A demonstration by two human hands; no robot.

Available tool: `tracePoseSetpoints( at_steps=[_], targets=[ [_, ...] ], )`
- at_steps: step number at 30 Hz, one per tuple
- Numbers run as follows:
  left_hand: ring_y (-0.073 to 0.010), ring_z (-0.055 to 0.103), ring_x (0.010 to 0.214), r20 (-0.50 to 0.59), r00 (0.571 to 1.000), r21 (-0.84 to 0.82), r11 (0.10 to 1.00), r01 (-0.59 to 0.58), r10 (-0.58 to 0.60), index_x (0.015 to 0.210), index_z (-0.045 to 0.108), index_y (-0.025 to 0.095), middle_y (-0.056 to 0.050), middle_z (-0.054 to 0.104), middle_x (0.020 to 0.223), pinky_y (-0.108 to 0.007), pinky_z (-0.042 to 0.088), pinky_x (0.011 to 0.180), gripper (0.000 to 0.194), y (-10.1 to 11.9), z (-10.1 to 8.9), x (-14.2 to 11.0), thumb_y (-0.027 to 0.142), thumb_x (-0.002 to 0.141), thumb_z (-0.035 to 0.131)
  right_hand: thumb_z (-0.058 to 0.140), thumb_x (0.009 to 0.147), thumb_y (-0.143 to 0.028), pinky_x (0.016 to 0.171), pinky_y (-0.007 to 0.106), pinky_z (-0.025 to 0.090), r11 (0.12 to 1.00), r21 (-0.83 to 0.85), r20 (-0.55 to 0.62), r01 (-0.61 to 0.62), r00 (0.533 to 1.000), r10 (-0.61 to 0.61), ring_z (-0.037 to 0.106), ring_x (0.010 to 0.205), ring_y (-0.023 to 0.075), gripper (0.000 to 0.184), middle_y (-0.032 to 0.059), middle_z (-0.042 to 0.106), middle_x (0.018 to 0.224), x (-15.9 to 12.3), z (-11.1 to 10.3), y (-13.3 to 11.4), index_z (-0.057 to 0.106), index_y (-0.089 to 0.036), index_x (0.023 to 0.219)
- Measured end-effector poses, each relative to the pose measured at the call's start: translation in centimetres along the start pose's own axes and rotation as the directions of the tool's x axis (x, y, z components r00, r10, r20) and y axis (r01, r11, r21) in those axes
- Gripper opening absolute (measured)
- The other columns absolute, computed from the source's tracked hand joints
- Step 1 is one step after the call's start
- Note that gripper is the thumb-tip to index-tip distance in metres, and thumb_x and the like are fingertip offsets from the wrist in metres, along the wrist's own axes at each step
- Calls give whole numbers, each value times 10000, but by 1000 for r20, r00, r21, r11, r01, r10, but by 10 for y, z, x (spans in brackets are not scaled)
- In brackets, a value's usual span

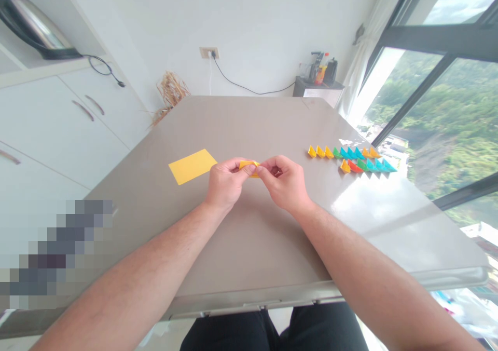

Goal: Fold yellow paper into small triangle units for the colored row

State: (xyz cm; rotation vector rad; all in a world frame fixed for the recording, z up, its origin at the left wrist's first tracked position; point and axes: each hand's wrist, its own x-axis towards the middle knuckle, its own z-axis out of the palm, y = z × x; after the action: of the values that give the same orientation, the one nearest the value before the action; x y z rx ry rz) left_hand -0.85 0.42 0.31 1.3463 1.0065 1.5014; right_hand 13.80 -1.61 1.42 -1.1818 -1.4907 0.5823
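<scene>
Between my two hands is a small folded piece of yellow paper, held just above the middle of the table. My left hand pinches its left part with thumb and fingers. Its right part is gripped by my right hand, and the two thumbs nearly meet in front of it. The fingers cover much of the paper, so its full shape is hidden. A flat sheet of yellow paper lies on the table just left of my left hand.
Two rows of small folded paper boats in yellow, green, blue, orange and red stand at the right of the table. Windows run along the right side, white cabinets along the left. A low cabinet with bottles stands behind the table.
</scene>
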Motion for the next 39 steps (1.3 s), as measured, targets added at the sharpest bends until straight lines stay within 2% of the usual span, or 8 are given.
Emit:
tracePoseSetpoints(
  at_steps=[7, 15, 19, 24, 32, 39],
  targets=[
    [-233, 729, 856, 66, 998, -66, 997, 26, -22, 820, 816, 201, -59, 795, 866, -376, 571, 841, 186, 2, 0, -1, 374, 754, 832, 602, 855, -289, 611, 279, 446, 998, -21, -22, 59, 998, -60, 543, 645, 127, 126, -4, 649, 748, 0, 1, 2, 592, -214, 755],
    [-209, 716, 849, 72, 995, -130, 988, 84, -75, 810, 815, 198, -61, 795, 868, -355, 547, 853, 160, 2, 0, -1, 341, 748, 848, 636, 855, -337, 643, 289, 482, 1000, 17, -45, 18, 999, -17, 592, 693, 135, 125, 17, 702, 869, 0, 4, -1, 650, -213, 856],
    [-216, 714, 851, 93, 991, -164, 980, 110, -96, 798, 812, 189, -58, 784, 830, -366, 542, 867, 155, 2, 1, -1, 327, 740, 850, 633, 855, -334, 659, 293, 489, 999, 43, -48, 11, 999, -9, 599, 706, 142, 131, 10, 695, 813, -1, 4, -2, 646, -215, 801],
    [-208, 703, 820, 117, 985, -203, 968, 146, -124, 788, 808, 184, -49, 767, 787, -372, 541, 860, 143, 5, 2, -1, 317, 746, 840, 636, 858, -369, 654, 296, 491, 989, 135, -19, -66, 997, 69, 598, 691, 143, 164, 3, 675, 770, -2, 5, 1, 644, -213, 809],
    [-169, 661, 721, 195, 967, -268, 940, 213, -164, 707, 773, 187, -22, 718, 709, -328, 522, 757, 114, 13, 5, -4, 274, 780, 786, 655, 829, -373, 585, 277, 469, 954, 247, 22, -170, 985, 169, 547, 592, 121, 187, -27, 601, 652, 0, 5, -3, 627, -204, 751],
    [-163, 660, 754, 112, 976, -289, 933, 214, -189, 717, 778, 185, -27, 726, 731, -315, 520, 758, 98, 10, 4, -2, 269, 741, 824, 729, 782, -435, 601, 280, 501, 951, 248, 58, -182, 983, 173, 597, 668, 136, 251, 12, 683, 782, -2, 3, -5, 680, -198, 848]
  ],
)
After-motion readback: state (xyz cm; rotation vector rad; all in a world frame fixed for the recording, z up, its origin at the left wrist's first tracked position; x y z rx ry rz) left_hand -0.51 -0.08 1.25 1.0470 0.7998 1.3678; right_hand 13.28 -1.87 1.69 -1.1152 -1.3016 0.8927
